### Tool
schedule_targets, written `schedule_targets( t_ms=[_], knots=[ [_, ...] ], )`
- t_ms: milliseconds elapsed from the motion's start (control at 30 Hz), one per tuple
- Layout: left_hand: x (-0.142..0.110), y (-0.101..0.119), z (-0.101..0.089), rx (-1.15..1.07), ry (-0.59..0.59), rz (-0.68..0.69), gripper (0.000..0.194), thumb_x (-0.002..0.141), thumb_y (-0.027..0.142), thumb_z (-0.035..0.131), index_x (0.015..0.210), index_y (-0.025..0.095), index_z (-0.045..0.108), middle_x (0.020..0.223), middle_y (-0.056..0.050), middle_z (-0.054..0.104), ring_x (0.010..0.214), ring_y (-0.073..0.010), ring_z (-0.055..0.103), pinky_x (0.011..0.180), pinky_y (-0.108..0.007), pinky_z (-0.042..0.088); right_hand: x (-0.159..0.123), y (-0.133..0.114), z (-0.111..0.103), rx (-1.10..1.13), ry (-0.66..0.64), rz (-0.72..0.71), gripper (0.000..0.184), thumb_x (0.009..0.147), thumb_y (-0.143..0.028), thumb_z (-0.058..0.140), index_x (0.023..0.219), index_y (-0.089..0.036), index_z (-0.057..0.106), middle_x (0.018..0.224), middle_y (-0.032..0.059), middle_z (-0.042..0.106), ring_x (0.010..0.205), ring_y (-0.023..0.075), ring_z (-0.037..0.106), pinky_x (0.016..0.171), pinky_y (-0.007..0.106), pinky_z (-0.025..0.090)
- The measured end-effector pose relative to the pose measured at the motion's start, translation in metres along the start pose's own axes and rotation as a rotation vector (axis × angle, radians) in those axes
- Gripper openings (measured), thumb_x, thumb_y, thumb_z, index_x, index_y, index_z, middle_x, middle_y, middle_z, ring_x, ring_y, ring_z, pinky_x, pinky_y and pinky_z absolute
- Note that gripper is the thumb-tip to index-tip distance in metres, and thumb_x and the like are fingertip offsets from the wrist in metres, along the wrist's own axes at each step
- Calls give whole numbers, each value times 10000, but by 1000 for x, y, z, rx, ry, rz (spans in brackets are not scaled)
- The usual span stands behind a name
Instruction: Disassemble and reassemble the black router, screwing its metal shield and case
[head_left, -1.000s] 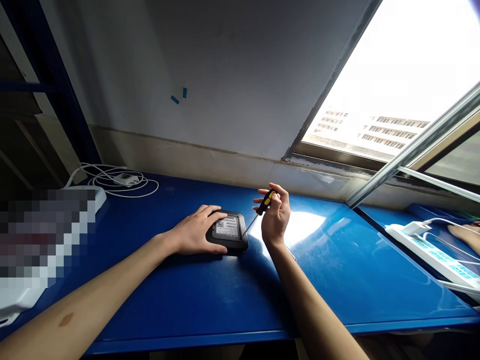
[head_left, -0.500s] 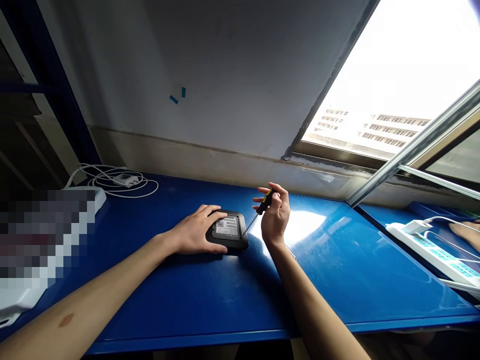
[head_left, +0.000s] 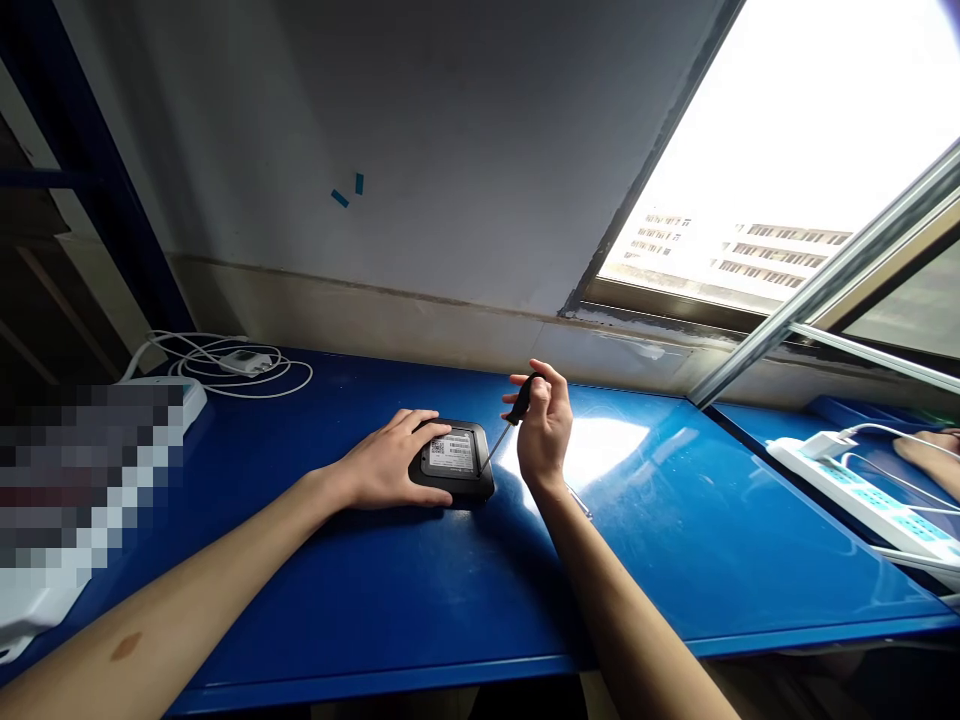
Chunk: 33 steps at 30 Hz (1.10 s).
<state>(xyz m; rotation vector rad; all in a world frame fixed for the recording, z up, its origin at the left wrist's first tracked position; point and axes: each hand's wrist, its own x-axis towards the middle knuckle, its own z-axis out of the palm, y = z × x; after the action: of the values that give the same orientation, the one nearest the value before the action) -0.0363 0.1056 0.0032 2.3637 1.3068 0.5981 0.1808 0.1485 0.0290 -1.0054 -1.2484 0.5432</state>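
My left hand (head_left: 381,464) grips a flat black box-shaped device (head_left: 471,490) by its sides, fingers over the far edge and thumb along the near one. The device lies on the blue table with a white printed label (head_left: 451,450) facing up. In my right hand (head_left: 547,430) is a screwdriver (head_left: 524,398) with a dark handle, fingers around it. Its shaft slants down to the left, and the tip meets the device near the label's right corner; the exact contact is too small to make out. A thin metal rod (head_left: 579,503) shows beside my right wrist, partly hidden.
A white cable with an adapter (head_left: 246,362) lies coiled at the back left, near a pixelated white-edged object (head_left: 82,480). At right, beyond a metal bar (head_left: 750,340), are a white power strip (head_left: 862,490) and another person's hand (head_left: 930,460).
The screwdriver handle has turned in my right hand: its yellow patch showed before and now only black shows. The device and my left hand keep their places; the view has shifted slightly.
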Motion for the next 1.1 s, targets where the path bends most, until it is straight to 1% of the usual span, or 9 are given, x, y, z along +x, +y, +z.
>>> schedule_targets(
  t_ms=[100, 167, 233, 367, 433, 600, 667, 933, 1100],
  knots=[
    [0, -1, 1, -1, 2, 2, 883, 708, 718, 762, 1437, 294, 502, 1574, -101, 414, 1442, -377, 359, 1146, -544, 400, -1, 0, 0, -181, -20, -68, 384, 951, -432, 552, 1290, -263, 614, 830, -17, 630, 637, 119, 566, 603, 257, 516],
    [0, -1, 1, 0, 3, 3, 899, 710, 735, 749, 1449, 294, 490, 1575, -101, 412, 1446, -377, 357, 1144, -544, 405, 0, -1, -2, -214, 8, -96, 392, 935, -410, 587, 1294, -257, 622, 743, -41, 570, 604, 117, 543, 593, 257, 504],
    [-1, -2, 1, 1, 7, 2, 912, 710, 752, 735, 1456, 290, 485, 1572, -107, 413, 1445, -384, 358, 1136, -549, 415, 2, -4, -3, -158, 48, -91, 403, 929, -416, 601, 1298, -255, 608, 732, -51, 543, 576, 111, 550, 553, 247, 498],
    [0, 0, 1, 2, 16, 13, 904, 703, 735, 751, 1447, 286, 500, 1561, -112, 426, 1437, -388, 375, 1136, -541, 420, 3, -8, -2, -17, 97, -46, 424, 923, -453, 606, 1284, -237, 559, 833, -34, 577, 559, 97, 604, 495, 227, 514],
    [0, 2, 1, 3, 15, 25, 895, 688, 721, 772, 1428, 284, 522, 1551, -111, 440, 1430, -387, 389, 1139, -535, 420, 0, -6, 1, 21, 68, -29, 430, 925, -462, 603, 1283, -233, 540, 847, -33, 583, 569, 97, 628, 510, 228, 541],
    [-1, 7, 1, 7, 13, 34, 890, 678, 691, 795, 1417, 266, 536, 1539, -132, 448, 1430, -378, 395, 1135, -530, 426, -11, 2, 11, -12, -116, -38, 429, 916, -469, 634, 1284, -263, 554, 799, -52, 541, 621, 105, 623, 523, 219, 572],
    [-1, 9, 1, 7, 15, 30, 893, 677, 675, 803, 1421, 261, 532, 1537, -136, 450, 1428, -376, 398, 1130, -527, 434, -14, 3, 13, -7, -157, -42, 426, 912, -464, 647, 1280, -270, 559, 792, -54, 520, 648, 111, 621, 531, 224, 586],
    [-1, 8, 2, 13, 9, 33, 900, 679, 693, 792, 1429, 277, 520, 1536, -123, 453, 1426, -365, 394, 1132, -522, 432, -15, 1, 12, 34, -128, -24, 413, 906, -454, 663, 1254, -267, 542, 811, -55, 526, 675, 116, 643, 547, 229, 589],
    [-1, 9, 1, 15, 6, 29, 892, 678, 676, 803, 1422, 268, 527, 1536, -134, 449, 1422, -367, 394, 1132, -525, 428, -15, -3, 12, 63, -158, 16, 428, 898, -462, 661, 1250, -254, 532, 836, -38, 574, 696, 127, 648, 548, 240, 591]
  ],
)
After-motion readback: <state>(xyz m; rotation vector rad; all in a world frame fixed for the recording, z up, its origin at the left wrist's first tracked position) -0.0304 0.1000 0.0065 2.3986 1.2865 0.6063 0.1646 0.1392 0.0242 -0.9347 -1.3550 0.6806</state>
